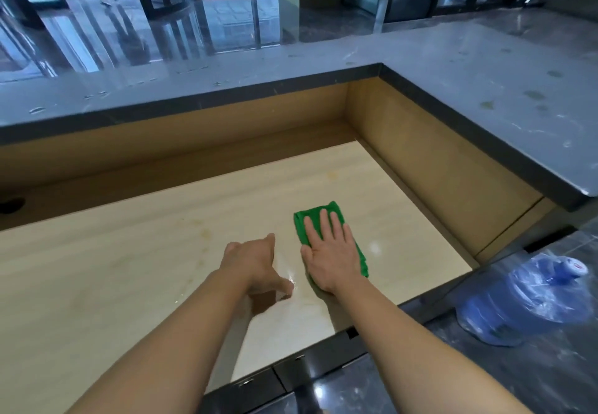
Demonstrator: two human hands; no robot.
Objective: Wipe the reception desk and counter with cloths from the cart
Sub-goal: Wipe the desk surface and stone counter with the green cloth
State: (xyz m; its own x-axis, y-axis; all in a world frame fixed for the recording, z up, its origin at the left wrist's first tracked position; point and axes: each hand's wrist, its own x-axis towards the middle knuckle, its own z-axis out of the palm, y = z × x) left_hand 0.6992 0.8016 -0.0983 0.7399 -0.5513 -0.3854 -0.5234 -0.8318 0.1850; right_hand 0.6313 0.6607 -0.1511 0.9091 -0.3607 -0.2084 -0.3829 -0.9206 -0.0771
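Observation:
A folded green cloth lies on the pale wood-grain reception desk, right of centre. My right hand presses flat on it with straight, spread fingers. Just left of the cloth, my left hand rests on the bare desk top, thumb touching the surface and the fingers loosely bent, holding nothing. The raised grey stone counter wraps the desk along the far side and the right. Wet streaks shine on the desk near my hands.
Tan panel walls rise from the desk to the counter. A blue water jug in plastic wrap lies on the dark floor at the right. Dark drawer fronts edge the desk's near side. A cable hole sits at the far left.

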